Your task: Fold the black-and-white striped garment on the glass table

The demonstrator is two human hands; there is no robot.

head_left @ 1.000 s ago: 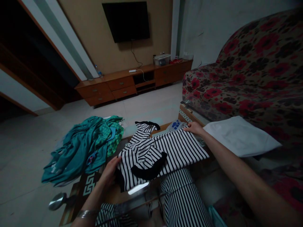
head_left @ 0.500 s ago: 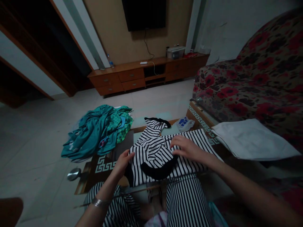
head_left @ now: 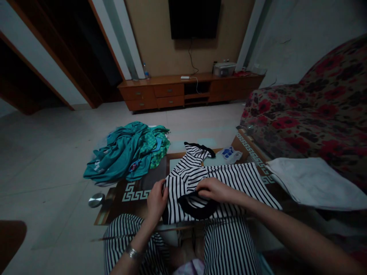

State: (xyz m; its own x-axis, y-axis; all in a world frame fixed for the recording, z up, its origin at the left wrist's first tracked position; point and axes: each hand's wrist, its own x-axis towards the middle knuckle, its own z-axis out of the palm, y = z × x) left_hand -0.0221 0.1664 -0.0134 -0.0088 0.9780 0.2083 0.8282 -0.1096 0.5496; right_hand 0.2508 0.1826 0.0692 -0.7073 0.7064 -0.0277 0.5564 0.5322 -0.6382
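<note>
My left grip (head_left: 156, 202) is pinching the edge of the striped shirt (head_left: 226, 191); my right grip (head_left: 213, 190) rests flat on it, fingers together, beside the black trim (head_left: 197, 210). The shirt lies across the worktop (head_left: 252, 158).

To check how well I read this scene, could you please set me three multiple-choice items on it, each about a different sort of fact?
1. In this view, where does the white cloth lie relative to the striped top?
A. To its left
B. To its right
C. Under it

2. What colour is the pile of clothing?
A. Mainly teal, with some green
B. Mainly red
C. Plain white

3. Which hands touch the top?
A. Only the left
B. Only the right
C. Both

Answers:
1. B: the cloth lies past the top's right end.
2. A: teal fabric dominates, with a green patterned patch.
3. C: the left hand is at its edge and the right hand lies on it.
</note>
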